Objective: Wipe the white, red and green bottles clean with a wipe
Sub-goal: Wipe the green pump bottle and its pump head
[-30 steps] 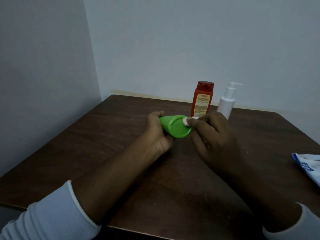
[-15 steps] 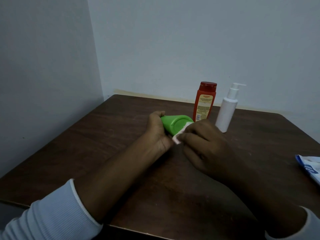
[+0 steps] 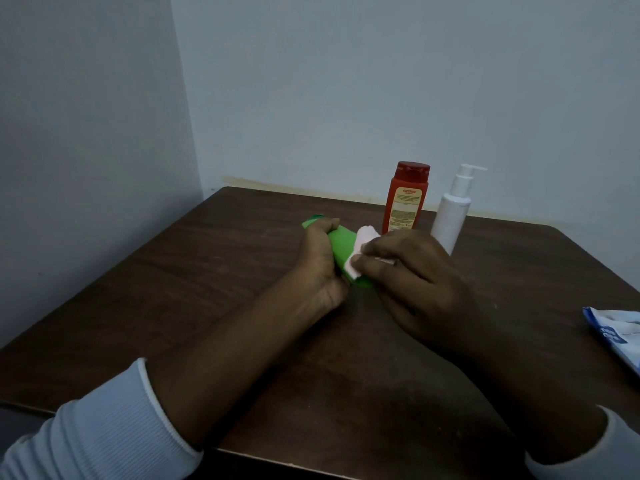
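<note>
I see the green bottle [image 3: 343, 252] tipped on its side above the middle of the dark wooden table [image 3: 207, 258], its base end towards me. My left hand [image 3: 320, 261] is wrapped firmly around its body. My right hand [image 3: 412, 271] pinches a folded white wipe [image 3: 360, 251] between its fingertips and presses it against the bottle's near end. Just behind my right hand the red bottle [image 3: 406, 199] stands upright, with the white pump bottle [image 3: 452, 211] beside it on the right. A blue-and-white wipe packet [image 3: 616, 332] lies at the table's right edge.
</note>
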Motion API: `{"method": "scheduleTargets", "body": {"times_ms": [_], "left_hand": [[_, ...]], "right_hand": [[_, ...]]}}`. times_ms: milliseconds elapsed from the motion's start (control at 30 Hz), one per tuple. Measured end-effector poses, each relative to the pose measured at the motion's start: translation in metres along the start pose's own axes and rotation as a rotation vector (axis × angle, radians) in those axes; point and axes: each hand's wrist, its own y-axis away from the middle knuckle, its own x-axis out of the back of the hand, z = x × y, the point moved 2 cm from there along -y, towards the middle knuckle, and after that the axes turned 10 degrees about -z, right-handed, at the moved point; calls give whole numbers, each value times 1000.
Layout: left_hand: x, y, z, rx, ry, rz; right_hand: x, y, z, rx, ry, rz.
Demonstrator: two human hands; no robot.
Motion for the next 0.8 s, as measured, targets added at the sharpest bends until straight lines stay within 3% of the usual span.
{"method": "scheduleTargets", "body": {"times_ms": [300,633,800], "left_hand": [[5,-3,8,-74,9,83],[6,-5,6,-44,73,35],[1,-4,2,-75,35,49]], "right_hand": [[-3,0,0,-287,-130,114],[-19,2,-11,-69,59,-25],[-7,2,-4,-221,95,52]]}}
